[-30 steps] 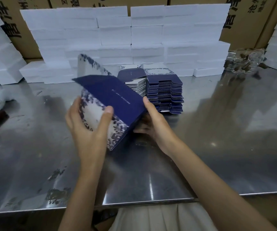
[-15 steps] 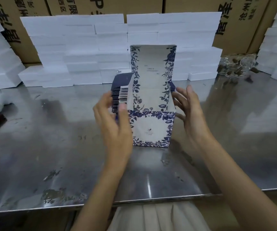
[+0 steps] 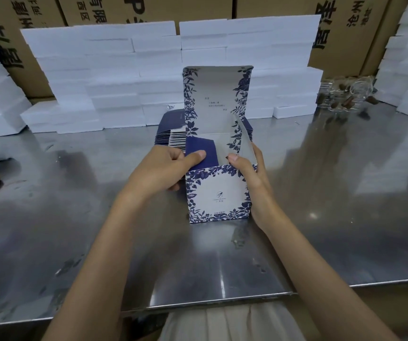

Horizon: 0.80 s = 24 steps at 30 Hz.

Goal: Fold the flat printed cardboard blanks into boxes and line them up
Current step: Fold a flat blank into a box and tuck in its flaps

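Blue-printed box (image 3: 218, 193) stands between both hands — thumbs seemingly pressing flaps.

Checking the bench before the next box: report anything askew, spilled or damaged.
Nothing looks damaged. The box stands square on the steel table, lid up, both hands on its side flaps. Only oddity: clear wrappers with dark brown pieces strewn loosely at the back right.

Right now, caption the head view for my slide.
Both hands, left hand and right hand, fold side flaps into an upright printed box on the steel table.
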Available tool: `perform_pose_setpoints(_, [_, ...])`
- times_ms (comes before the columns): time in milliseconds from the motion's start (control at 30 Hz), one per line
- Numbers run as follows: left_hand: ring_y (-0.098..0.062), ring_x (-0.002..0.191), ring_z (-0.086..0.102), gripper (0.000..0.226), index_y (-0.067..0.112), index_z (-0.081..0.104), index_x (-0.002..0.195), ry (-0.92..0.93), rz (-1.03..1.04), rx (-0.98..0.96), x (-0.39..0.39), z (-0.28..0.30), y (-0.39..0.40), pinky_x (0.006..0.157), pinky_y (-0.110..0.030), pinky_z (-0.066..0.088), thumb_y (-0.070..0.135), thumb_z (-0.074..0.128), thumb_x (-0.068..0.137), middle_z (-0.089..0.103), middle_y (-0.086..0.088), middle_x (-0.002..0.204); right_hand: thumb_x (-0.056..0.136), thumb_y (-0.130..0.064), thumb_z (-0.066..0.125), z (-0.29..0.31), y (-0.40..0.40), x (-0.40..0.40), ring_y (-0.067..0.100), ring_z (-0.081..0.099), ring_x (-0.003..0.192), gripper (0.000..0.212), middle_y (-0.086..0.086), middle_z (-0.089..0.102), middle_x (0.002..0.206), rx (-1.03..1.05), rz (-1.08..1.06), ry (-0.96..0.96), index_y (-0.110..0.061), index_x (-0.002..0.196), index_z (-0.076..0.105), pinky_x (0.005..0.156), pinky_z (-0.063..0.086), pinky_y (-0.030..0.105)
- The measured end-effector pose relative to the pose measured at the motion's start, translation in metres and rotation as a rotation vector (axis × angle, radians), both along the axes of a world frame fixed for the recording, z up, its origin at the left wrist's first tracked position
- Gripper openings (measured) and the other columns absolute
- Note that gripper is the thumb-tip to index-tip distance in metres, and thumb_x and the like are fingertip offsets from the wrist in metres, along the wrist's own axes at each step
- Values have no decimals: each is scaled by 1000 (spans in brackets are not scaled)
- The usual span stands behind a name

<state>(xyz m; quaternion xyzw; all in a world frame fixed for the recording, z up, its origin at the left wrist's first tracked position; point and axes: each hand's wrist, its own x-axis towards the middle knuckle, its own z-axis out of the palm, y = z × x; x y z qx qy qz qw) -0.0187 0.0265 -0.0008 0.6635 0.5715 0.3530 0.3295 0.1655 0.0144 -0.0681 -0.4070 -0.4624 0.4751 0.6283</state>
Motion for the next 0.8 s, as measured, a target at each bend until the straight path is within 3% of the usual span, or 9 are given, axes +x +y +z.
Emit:
perform_pose_setpoints(167, [-9, 39, 23, 53, 22, 27, 58, 73, -11, 29, 2, -3, 4, 54, -29, 23, 31, 59, 99, 25, 13, 40, 67, -55, 77, -3, 3, 1, 20, 64, 123, 83, 0, 62, 139, -1, -22, -20, -36, 143, 48, 108, 49, 51])
perform_pose_setpoints(233, [-9, 38, 25, 50, 22, 31, 59, 82, -9, -3, 2, -1, 7, 54, -26, 27, 35, 57, 99, 28, 11, 42, 68, -55, 76, -4, 4, 1, 19, 64, 122, 80, -1, 62, 139, 4, -19, -32, -37, 141, 50, 108, 49, 51])
perform_pose_setpoints(333, [-11, 36, 29, 49, 18, 39, 61, 57, 10, -46, 0, 5, 14, 40, -18, 31, 45, 54, 100, 33, 4, 49, 69, -56, 75, -5, 5, 1, 18, 65, 121, 77, -1, 62, 138, 9, -22, -45, -38, 140, 52, 108, 49, 50])
perform_pose_setpoints(500, [-13, 45, 23, 34, 12, 47, 75, 43, -12, 23, 2, -2, 17, 56, -28, 23, 32, 50, 103, 26, 7, 48, 66, -57, 75, -4, 6, 1, 17, 67, 118, 78, -2, 64, 136, 5, -21, -40, -38, 138, 52, 106, 50, 49])
perform_pose_setpoints(667, [-11, 34, 27, 49, 21, 35, 59, 82, 29, -27, 1, 7, 28, 36, -12, 26, 43, 54, 100, 27, 7, 44, 67, -55, 75, -3, 4, 2, 15, 67, 117, 77, -3, 66, 133, 13, -21, -33, -37, 139, 53, 106, 50, 48])
perform_pose_setpoints(733, [-14, 40, 28, 45, 14, 44, 65, 68, 45, 26, 4, 5, 31, 39, -18, 26, 41, 54, 100, 29, 3, 49, 67, -53, 75, -4, 3, 2, 17, 67, 118, 78, -2, 67, 132, 19, -4, -32, -35, 139, 52, 106, 50, 48])
perform_pose_setpoints(800, [-18, 53, 25, 35, 11, 46, 73, -4, 31, 64, 7, 0, 33, 52, -28, 20, 31, 52, 101, 28, -5, 61, 66, -53, 75, -4, 3, 2, 17, 67, 118, 81, -2, 67, 133, 18, 2, -25, -34, 140, 51, 106, 51, 48])
